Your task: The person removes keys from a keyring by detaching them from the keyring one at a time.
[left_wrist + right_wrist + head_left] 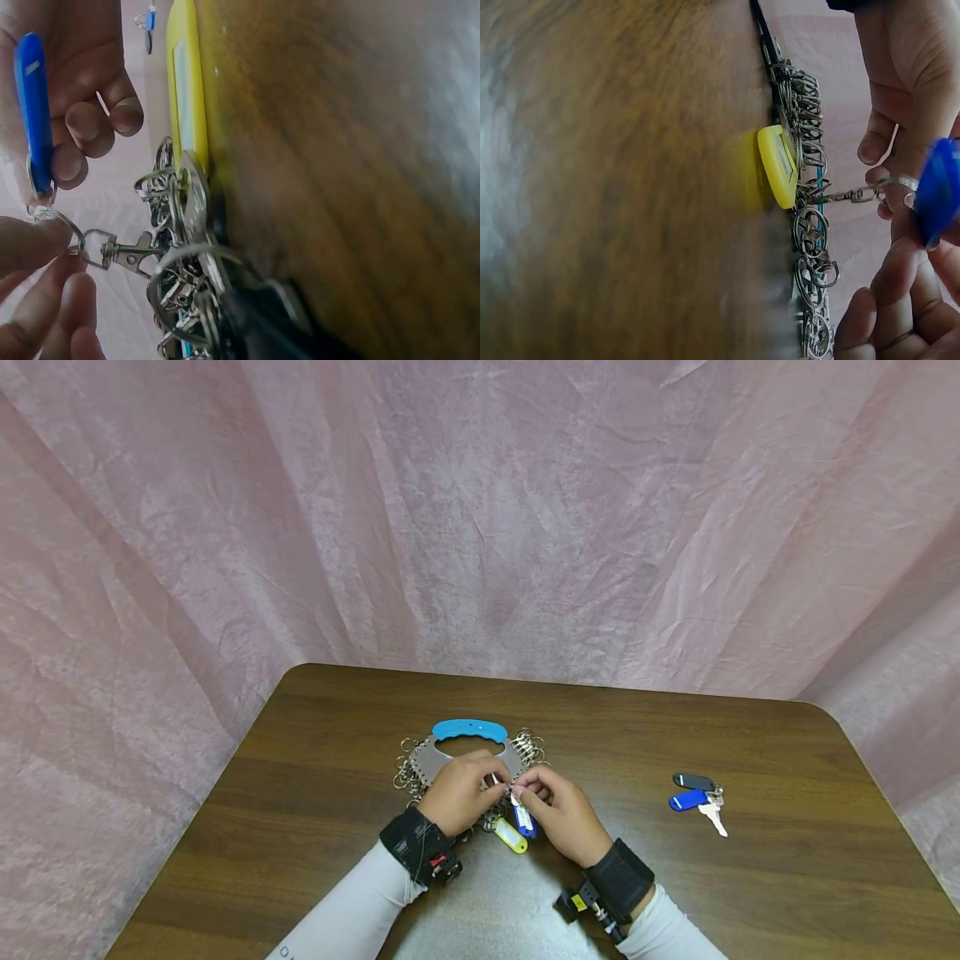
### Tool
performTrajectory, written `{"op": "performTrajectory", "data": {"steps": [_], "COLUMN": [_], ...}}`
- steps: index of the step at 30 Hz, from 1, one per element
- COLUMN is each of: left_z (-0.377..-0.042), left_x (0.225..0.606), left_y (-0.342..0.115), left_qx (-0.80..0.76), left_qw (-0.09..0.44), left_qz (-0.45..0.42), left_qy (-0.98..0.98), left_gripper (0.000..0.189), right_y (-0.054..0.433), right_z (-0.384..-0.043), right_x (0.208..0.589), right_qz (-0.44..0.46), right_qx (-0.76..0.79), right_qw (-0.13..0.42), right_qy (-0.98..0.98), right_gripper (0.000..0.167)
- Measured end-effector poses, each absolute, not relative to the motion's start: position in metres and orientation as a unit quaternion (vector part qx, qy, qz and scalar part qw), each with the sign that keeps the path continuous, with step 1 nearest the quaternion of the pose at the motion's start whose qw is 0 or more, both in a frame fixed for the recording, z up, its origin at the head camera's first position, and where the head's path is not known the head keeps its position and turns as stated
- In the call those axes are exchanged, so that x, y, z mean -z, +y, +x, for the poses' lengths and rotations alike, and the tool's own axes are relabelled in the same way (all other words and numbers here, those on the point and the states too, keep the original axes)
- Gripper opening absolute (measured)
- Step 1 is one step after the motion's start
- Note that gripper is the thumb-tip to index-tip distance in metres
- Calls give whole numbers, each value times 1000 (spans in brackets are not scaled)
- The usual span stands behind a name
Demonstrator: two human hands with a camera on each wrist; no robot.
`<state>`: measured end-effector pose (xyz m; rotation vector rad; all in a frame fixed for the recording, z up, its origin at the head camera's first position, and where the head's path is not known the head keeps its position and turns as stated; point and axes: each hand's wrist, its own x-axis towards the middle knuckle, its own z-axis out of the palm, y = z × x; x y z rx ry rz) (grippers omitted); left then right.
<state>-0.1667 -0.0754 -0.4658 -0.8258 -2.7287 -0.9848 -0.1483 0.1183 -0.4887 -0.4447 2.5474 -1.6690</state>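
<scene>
A grey metal key holder [430, 762] with a blue handle [469, 728] lies on the table, its edge lined with metal clasps and rings. My left hand [459, 793] pinches a split ring [64, 217] linked to a swivel clasp [129, 253] that hangs from the holder. Right beside it, my right hand [564, 817] pinches a blue key tag [34, 112] near its ring end, fingertips close to the left ones. The blue tag partly hides those fingers in the right wrist view. A yellow key tag [511, 836] hangs from the holder just below the hands.
On the right of the wooden table [337, 710] lies a separate bunch: a black tag [693, 781], a blue tag [687, 800] and a silver key [714, 817]. A pink curtain [510, 527] hangs behind the table's far edge.
</scene>
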Motion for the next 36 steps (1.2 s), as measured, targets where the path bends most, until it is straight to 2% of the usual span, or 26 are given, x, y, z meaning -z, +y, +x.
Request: {"op": "performTrajectory", "data": {"steps": [6, 14, 26, 36], "left_z": [-168, -167, -164, -164], "left_x": [468, 466, 459, 460], "left_y": [-75, -75, -75, -76], "left_qx": [345, 341, 353, 375], "left_qw": [64, 59, 5, -19], "left_qz": [-240, -211, -217, -221], "left_qy": [-905, -914, -910, -900], "left_gripper": [8, 5, 6, 5], "right_y": [118, 117, 117, 117], "right_z": [-148, -148, -147, -147], "right_x": [489, 489, 483, 483], "right_qz": [-176, -167, -129, -127], "right_qx": [543, 537, 532, 532], "right_qw": [34, 39, 28, 31], "right_qy": [820, 826, 837, 837], "right_gripper": [4, 5, 14, 8]}}
